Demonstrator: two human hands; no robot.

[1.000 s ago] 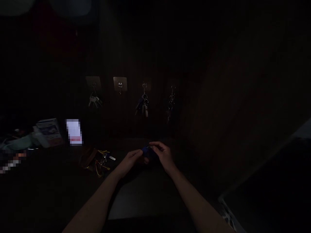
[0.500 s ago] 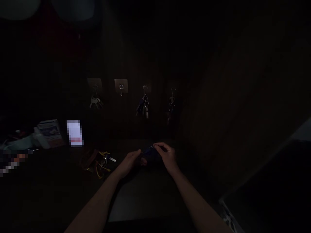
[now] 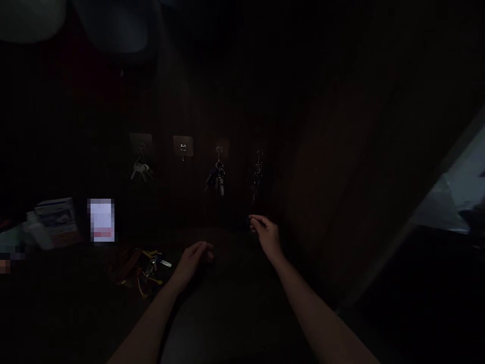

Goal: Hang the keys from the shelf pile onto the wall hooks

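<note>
- My right grip (image 3: 267, 235) pinches a small ring (image 3: 248, 221), on the near side of the rightmost hanging keys (image 3: 258, 174).
- The ring juts left from the fingertips; darkness hides its long axis.
- I can't tell whether my curled left grip (image 3: 194, 259) holds anything.
- Loose keys (image 3: 153, 264) lie left on the dark surface (image 3: 215, 313); hooks line the far wall (image 3: 238, 114).

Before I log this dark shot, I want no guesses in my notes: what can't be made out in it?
All in the head view:
Small item in the right hand: mostly hidden by the grip and darkness.
Left hand: whether it holds anything, hidden by its own curl.
Rightmost hanging bunch: its pieces are lost in shadow.
Bright rectangle: pixelated, so its content is unreadable.
Pale rounded shape: cut off by the top edge.
</note>
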